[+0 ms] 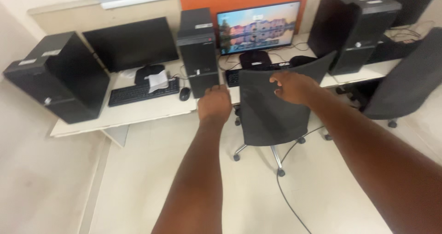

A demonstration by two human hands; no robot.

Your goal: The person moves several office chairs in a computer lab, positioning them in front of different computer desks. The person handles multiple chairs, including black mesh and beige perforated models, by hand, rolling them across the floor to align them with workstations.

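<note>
My left hand (214, 104) reaches out toward the lower front of a black computer tower (198, 50) that stands on the white desk (138, 112); its fingers are curled and it looks to be touching the tower's bottom edge. My right hand (293, 86) is stretched over the top of the backrest of a black swivel chair (271, 109), fingers bent, touching or just above the fabric. Behind the chair a lit monitor (258, 27) shows a landscape picture.
A dark monitor (131, 43), black keyboard (142, 91), mouse (184, 93) and a folded white paper (158, 80) lie on the desk. Large black towers stand at left (57, 77) and right (352, 27). A second chair (405, 77) is at right. A cable (287, 192) crosses the floor.
</note>
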